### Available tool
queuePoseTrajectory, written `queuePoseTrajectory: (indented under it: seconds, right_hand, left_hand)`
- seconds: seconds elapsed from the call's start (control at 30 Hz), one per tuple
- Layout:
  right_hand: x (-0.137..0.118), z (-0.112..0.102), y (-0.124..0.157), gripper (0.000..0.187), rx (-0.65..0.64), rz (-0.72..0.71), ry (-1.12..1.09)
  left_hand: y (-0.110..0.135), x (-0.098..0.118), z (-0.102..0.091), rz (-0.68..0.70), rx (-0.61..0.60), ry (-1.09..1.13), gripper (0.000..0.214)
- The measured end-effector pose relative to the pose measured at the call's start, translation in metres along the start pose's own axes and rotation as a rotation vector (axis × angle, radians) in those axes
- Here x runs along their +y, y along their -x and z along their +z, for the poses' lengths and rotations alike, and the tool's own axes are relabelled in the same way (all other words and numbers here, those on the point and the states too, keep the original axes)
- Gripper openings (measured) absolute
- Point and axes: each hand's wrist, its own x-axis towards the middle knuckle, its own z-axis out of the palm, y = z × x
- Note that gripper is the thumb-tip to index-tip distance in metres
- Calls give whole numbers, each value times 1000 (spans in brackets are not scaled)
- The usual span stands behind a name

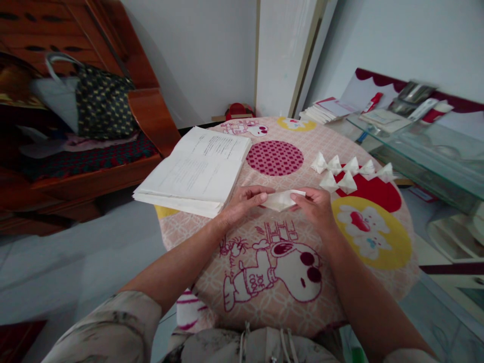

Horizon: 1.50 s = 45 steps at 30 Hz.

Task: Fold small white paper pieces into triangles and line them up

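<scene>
A small piece of folded white paper [279, 201] is stretched between both hands just above the round table. My left hand [245, 200] pinches its left end between thumb and fingers. At the other end, my right hand [313, 205] grips the paper with the thumb on top. Several folded paper shapes [347, 182], white and pointed, stand in two rows beyond my right hand. To the left of my left hand lies a thick open book or stack of printed sheets [196, 169].
A patterned cloth [260, 312] covers the round table. To the right stands a glass shelf [412, 143] with cups and small items; more papers [327, 110] are stacked beside it. A wooden bench [147, 116] holding bags [104, 103] is on the left.
</scene>
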Motion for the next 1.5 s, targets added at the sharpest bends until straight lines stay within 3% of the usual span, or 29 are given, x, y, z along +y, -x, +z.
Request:
queuePoseTrajectory:
  seconds: [0.17,0.3,0.43,0.5,0.63,0.9,1.07,1.17,1.27,1.37,1.43,1.5]
  right_hand:
    - [-1,4,-2,22,117,174,-139]
    - [6,9,-2,22,66,261,-36]
    - [15,7,-4,31,-35,218,-43]
    - [17,5,-4,30,-56,214,-74]
    - [20,4,-6,50,-48,234,-67]
    - [18,-2,-9,53,-61,175,-14]
    - [29,2,-16,40,44,97,159]
    - [33,7,-20,33,60,-30,312]
    - [34,11,-22,32,58,-159,440]
    - [31,13,-23,32,24,-232,524]
    - [29,11,-24,30,12,-258,562]
    - [26,4,-24,29,21,-290,596]
  left_hand:
    - [-6,-8,2,21,-28,88,60]
    - [-8,-15,6,-62,117,-20,62]
    - [-9,-18,8,-173,248,-79,71]
    - [-9,-17,9,-198,270,-74,70]
    - [-8,-12,11,-229,291,-74,68]
    - [-8,-9,16,-287,353,-60,68]
    - [-7,-17,14,-270,287,-147,74]
    - [-3,-16,13,-151,276,-458,68]
    - [3,-12,15,171,243,-788,38]
    - [6,-13,16,435,-28,-907,26]
    - [6,-17,16,482,-194,-965,29]
    - [5,-22,14,460,-265,-1024,30]
